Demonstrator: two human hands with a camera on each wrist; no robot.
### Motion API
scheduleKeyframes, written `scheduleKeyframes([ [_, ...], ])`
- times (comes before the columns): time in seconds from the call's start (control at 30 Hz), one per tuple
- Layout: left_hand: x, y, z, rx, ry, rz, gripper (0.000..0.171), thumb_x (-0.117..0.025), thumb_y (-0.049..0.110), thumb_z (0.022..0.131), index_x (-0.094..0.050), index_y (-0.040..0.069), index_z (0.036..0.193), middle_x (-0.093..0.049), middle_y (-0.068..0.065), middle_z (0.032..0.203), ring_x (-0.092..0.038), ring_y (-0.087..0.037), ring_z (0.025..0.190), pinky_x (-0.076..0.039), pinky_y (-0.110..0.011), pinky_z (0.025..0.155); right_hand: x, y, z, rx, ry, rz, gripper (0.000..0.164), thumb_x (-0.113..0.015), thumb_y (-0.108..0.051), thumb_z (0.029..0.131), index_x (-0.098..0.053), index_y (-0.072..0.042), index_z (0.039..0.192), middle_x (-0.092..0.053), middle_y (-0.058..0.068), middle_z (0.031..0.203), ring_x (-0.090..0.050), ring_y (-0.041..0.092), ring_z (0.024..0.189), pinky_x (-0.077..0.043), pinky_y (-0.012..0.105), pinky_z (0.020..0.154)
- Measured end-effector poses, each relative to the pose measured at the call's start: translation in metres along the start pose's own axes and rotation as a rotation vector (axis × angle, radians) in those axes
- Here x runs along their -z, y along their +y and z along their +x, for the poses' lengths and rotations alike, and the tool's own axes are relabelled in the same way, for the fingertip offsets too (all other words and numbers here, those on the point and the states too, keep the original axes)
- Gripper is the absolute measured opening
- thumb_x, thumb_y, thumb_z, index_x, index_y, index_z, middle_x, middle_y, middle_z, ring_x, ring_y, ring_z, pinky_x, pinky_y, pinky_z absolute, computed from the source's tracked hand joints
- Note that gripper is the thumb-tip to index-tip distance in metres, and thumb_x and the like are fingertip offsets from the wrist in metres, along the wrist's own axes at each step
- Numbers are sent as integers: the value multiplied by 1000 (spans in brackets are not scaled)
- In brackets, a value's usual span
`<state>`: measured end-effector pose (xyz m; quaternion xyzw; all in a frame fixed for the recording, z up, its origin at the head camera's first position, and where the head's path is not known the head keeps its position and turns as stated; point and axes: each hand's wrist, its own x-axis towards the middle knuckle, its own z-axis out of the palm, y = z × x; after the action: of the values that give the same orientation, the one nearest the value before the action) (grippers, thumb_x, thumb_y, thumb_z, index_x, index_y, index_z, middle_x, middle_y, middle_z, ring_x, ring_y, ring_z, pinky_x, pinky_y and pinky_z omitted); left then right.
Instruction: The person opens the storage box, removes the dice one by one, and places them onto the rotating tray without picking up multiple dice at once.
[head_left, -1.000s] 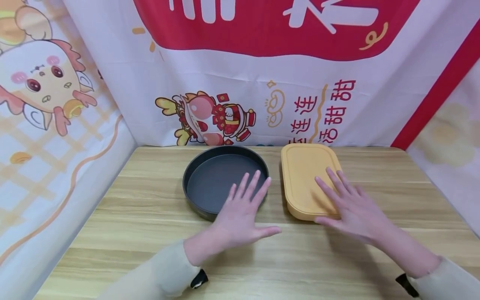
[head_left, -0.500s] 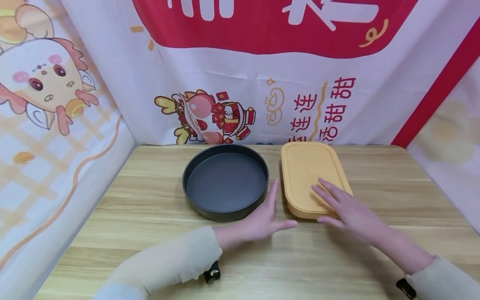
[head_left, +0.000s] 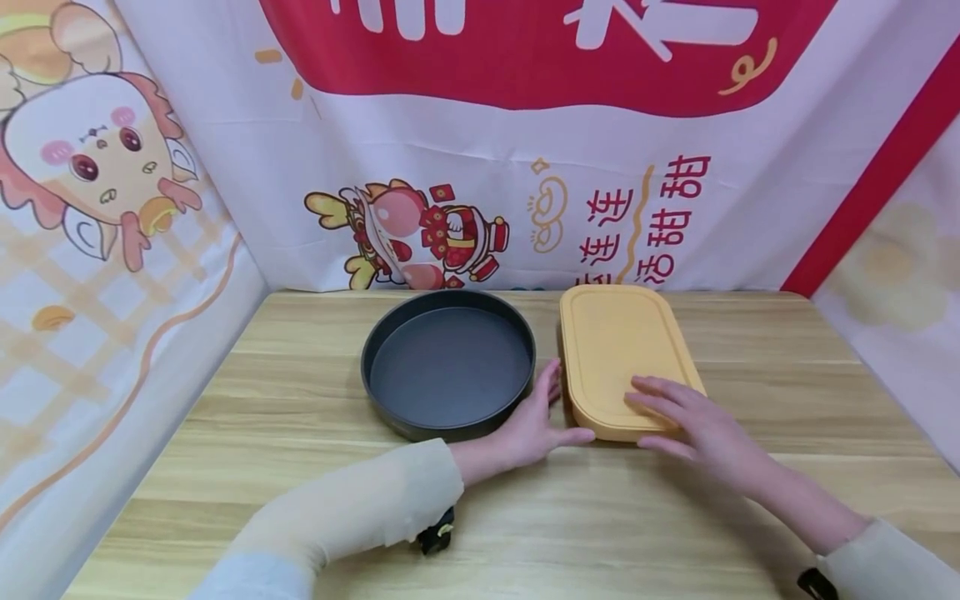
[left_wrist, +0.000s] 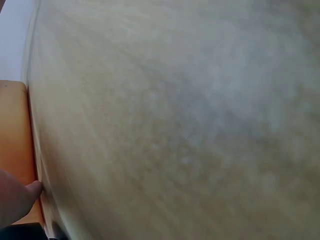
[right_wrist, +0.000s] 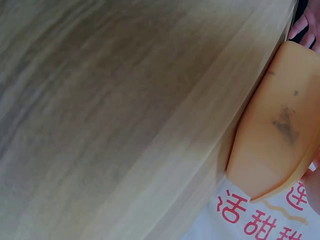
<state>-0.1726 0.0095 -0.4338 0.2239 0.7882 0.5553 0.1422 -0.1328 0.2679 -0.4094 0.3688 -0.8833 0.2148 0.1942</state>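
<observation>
A yellow-orange rectangular lidded box [head_left: 618,342] with rounded corners lies on the table, right of a round black pan [head_left: 450,367]. My left hand [head_left: 525,429] reaches between the two, its fingers along the box's left side and its thumb at the near left corner. Over the lid's near right part lies my right hand [head_left: 705,429], fingers extended and thumb by the near edge. In the right wrist view the box's side [right_wrist: 280,120] carries dark smudges, and some left fingers [right_wrist: 305,30] show beyond it. The left wrist view catches the left thumb [left_wrist: 22,197] against the box [left_wrist: 15,130].
The wood-grain table [head_left: 300,400] runs back to a white printed cloth [head_left: 285,167] with red lettering and cartoon figures. More printed cloth hangs along the left [head_left: 112,292] and right sides. The pan's rim stands close beside the left hand.
My left hand has moved right, from over the pan into the space beside the box. My right hand has drawn slightly nearer along the lid. Pan and box stay put.
</observation>
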Motion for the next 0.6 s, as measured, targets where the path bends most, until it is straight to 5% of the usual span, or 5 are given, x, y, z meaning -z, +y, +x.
scheduleKeyframes([
  [0.23, -3, -3, 5, 29, 16, 8, 99, -80, 22, 81, -14, 10, 154, -32, -8, 155, -38, -19, 136, -33, -34, 110, -3, 4, 0, 49, 71, 128, 49, -58, -49, 91, -72, -7, 113, -63, 13, 122, -55, 29, 113, -29, 13, 106],
  [0.6, -7, -5, 8, 51, 67, 16, 86, -81, 19, 81, -27, 11, 149, -43, -9, 147, -47, -21, 128, -39, -37, 106, -7, 5, 0, 61, 141, 148, 40, -63, -46, 88, -76, -11, 101, -68, 8, 115, -56, 16, 117, -33, 12, 103],
])
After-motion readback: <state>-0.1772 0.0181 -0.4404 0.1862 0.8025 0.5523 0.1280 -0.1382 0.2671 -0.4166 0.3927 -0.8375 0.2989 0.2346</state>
